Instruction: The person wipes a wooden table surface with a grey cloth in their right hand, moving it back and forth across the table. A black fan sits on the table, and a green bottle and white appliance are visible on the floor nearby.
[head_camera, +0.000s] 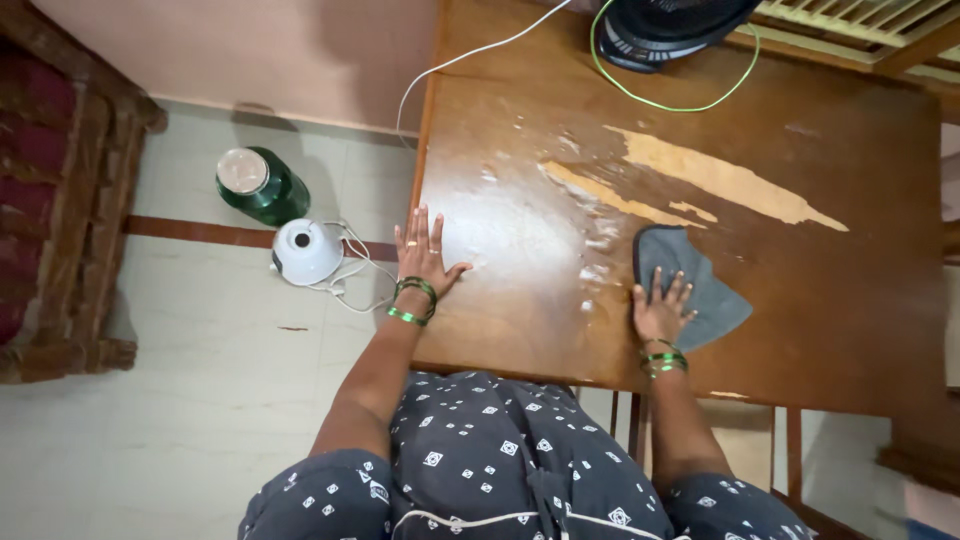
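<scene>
Your right hand (661, 308) lies flat with fingers spread on the near edge of the grey cloth (690, 285), pressing it rather than gripping it. The cloth sits right of centre in the frame on the wooden table (850, 300); most of it lies beyond your fingertips and to their right, its long axis running from upper left to lower right. Your left hand (422, 255) is well apart, open, palm down at the table's left edge, holding nothing.
</scene>
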